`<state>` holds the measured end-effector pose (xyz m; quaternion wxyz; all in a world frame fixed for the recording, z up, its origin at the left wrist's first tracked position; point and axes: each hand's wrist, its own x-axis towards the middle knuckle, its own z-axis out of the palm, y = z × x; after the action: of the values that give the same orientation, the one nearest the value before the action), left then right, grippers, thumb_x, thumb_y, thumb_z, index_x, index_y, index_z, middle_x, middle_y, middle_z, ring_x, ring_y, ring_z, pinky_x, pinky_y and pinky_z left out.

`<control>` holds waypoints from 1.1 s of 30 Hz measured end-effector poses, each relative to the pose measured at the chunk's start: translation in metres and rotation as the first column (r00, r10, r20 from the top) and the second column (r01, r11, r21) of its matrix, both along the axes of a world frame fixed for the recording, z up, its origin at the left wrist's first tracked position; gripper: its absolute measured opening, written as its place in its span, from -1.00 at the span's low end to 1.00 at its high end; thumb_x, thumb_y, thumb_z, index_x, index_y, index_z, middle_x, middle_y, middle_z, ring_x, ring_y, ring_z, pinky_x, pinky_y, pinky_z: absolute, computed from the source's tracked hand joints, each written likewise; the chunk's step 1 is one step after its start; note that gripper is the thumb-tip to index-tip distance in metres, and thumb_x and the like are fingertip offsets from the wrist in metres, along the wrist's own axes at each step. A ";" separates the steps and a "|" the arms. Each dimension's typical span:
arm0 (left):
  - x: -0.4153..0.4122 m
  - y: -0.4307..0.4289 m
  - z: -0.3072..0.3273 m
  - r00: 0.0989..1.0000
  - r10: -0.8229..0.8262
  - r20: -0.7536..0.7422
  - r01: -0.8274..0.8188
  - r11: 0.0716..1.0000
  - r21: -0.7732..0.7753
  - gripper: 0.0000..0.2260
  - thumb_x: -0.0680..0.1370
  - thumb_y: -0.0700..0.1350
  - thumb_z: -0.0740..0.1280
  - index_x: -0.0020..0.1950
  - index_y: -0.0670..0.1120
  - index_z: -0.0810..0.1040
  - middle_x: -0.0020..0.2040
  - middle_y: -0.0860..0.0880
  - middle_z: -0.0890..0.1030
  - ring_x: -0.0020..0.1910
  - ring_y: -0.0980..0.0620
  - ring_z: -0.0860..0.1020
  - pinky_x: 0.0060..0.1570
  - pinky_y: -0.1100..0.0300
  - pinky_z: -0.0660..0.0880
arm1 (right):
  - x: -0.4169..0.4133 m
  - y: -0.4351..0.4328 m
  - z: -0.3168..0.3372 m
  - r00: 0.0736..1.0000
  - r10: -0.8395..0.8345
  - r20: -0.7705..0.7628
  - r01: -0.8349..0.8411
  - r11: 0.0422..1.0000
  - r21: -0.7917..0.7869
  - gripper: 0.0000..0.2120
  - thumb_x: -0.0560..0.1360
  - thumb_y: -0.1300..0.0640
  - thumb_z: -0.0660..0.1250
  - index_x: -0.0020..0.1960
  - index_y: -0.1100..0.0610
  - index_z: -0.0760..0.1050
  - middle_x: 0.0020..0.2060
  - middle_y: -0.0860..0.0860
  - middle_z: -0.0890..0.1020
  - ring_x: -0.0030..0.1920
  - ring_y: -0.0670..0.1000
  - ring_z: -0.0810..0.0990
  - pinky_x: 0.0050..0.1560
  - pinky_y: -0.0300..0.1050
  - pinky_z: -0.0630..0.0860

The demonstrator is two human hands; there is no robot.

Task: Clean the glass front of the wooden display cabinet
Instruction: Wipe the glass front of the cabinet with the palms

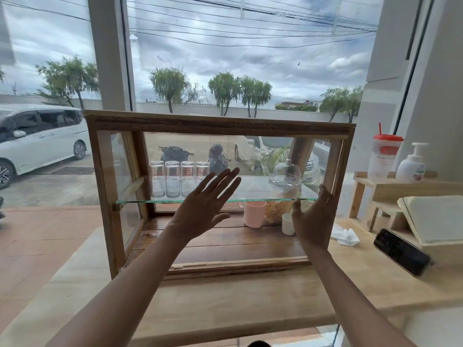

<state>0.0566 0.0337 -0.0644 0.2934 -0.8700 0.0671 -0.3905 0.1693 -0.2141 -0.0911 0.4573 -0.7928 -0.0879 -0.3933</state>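
Note:
The wooden display cabinet (218, 125) stands on a wooden counter in front of a big window. Its glass front faces me. Inside, a glass shelf (140, 201) carries several clear glasses (172, 179) and a glass dome jar (285, 181); a pink mug (254, 213) and a small white cup (287, 223) sit on the floor below. My left hand (204, 205) is flat and spread against the middle of the front. At the right side of the front is my right hand (314, 217), fingers together and raised beside the frame. Neither hand holds anything.
A crumpled white cloth (345, 237) lies on the counter (225, 296) right of the cabinet. A black phone (402, 251) leans beside it. Further right, a wooden rack (400, 189) carries a red-lidded jar (384, 156) and a pump bottle (412, 165).

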 end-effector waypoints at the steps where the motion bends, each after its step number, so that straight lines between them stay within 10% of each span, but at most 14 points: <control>1: -0.001 0.002 0.001 1.000 0.003 -0.004 -0.003 1.000 0.003 -0.12 0.55 0.27 0.32 0.67 -0.15 0.00 0.68 -0.16 -0.05 0.66 -0.12 -0.02 0.62 -0.07 0.06 | -0.002 0.001 0.001 1.000 -0.001 0.003 0.001 1.000 0.007 -0.35 0.48 0.18 0.46 0.48 0.35 0.32 0.37 0.34 0.45 0.43 0.33 0.40 0.44 0.04 0.27; 33: -0.035 0.054 -0.004 1.000 0.027 0.012 -0.026 1.000 -0.004 -0.12 0.56 0.26 0.32 0.68 -0.12 -0.03 0.69 -0.16 -0.08 0.67 -0.12 -0.07 0.62 -0.08 0.07 | -0.026 0.047 -0.009 0.997 0.072 -0.030 -0.071 0.997 0.011 -0.31 0.50 0.15 0.47 0.54 0.24 0.27 0.41 0.28 0.38 0.44 0.34 0.37 0.25 0.30 0.53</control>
<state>0.0217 0.0879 -0.0688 0.2974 -0.8690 0.0532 -0.3918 0.1434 -0.1668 -0.1001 0.4762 -0.7928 -0.1072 -0.3649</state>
